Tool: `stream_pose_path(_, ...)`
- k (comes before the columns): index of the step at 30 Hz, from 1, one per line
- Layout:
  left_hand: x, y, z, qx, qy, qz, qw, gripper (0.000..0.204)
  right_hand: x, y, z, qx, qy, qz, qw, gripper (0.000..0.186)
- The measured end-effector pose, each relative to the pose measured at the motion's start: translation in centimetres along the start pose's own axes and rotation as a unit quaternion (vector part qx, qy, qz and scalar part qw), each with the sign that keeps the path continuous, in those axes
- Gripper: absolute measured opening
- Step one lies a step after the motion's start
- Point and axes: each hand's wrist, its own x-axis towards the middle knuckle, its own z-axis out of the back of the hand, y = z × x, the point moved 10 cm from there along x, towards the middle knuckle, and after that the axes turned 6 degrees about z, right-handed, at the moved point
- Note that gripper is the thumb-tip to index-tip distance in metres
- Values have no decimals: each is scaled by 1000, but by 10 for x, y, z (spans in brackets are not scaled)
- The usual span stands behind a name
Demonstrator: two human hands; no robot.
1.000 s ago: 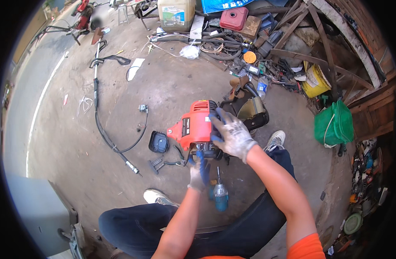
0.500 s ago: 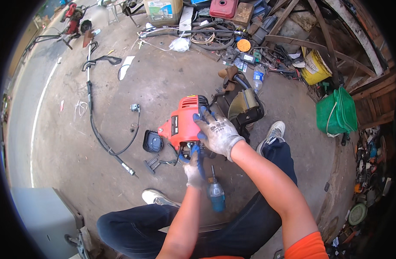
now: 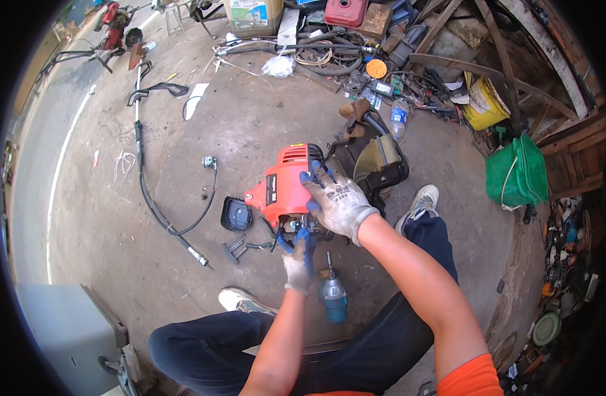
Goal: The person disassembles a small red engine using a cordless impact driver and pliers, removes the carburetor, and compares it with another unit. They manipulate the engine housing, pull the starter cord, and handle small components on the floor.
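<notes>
A red small engine (image 3: 282, 185) with a finned top and black underside sits on the concrete. My right hand (image 3: 334, 201), in a white glove with blue fingertips, lies on its right side, fingers spread. My left hand (image 3: 296, 257), gloved alike, has its fingers closed at the metal parts (image 3: 293, 224) under the engine's front; what they hold is too small to make out. A teal power tool (image 3: 333, 300) with a long bit lies just below. A black plastic cover (image 3: 236, 214) and a black T-shaped piece (image 3: 233, 247) lie left of the engine.
A shaft with cable (image 3: 151, 198) lies at left. A black machine part (image 3: 388, 165) is behind the engine. A green bucket (image 3: 515, 171), yellow bucket (image 3: 484, 105) and wooden frames stand right. Cluttered hoses and containers (image 3: 329, 59) line the back; a grey box (image 3: 65, 330) is lower left.
The whole view has shifted slightly. My right hand's fingers have moved a little on the engine's casing; my left hand stays at the parts beneath it.
</notes>
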Motion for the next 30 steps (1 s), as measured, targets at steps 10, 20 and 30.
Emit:
stream_pose_path(10,-1,-13,-9,112,47,-67,990,59,-16,13,2,-89,68,36,993,98)
stream_pose_path(20,-1,-15,-10,70,48,-50,995,51,-6,23,-6,-121,7,73,990,99)
stream_pose_path(30,-2,-11,-3,19,2,-45,999,48,-1,18,-19,-136,-30,49,989,96)
